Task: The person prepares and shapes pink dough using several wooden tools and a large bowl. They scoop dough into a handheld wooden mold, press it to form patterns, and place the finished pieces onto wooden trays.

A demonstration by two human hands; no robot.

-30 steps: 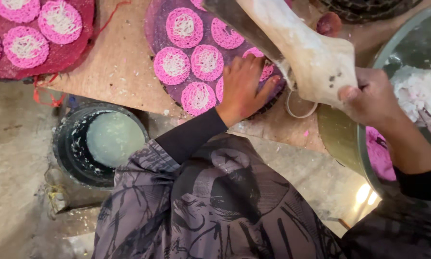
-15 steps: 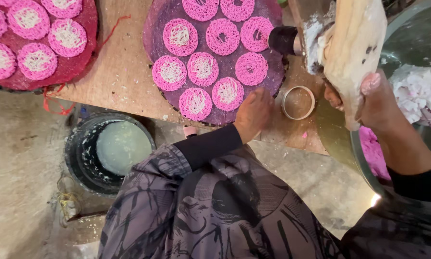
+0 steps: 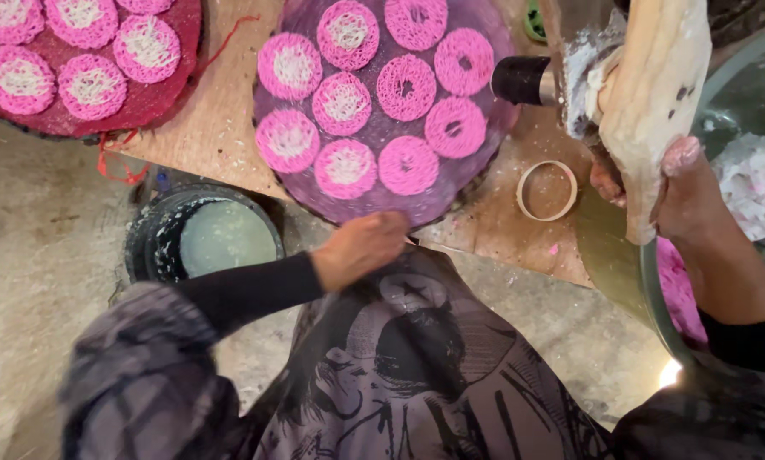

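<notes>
Gripping the cream press (image 3: 655, 111) closed-fisted, right hand (image 3: 689, 192); left hand (image 3: 361, 247), loosely curled and empty, touches purple tray (image 3: 314, 192) rim. Risk: nudged tray smears the noodle rounds (image 3: 408, 166).

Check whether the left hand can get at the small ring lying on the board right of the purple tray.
Probably yes. The left hand is empty at the purple tray's near edge, and the ring lies uncovered on the board with nothing between. The right hand grips the wooden press above.

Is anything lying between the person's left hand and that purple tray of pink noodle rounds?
Nothing visible does. The left hand sits right at the near rim of the purple tray, seemingly touching it, with no object between them.
</notes>
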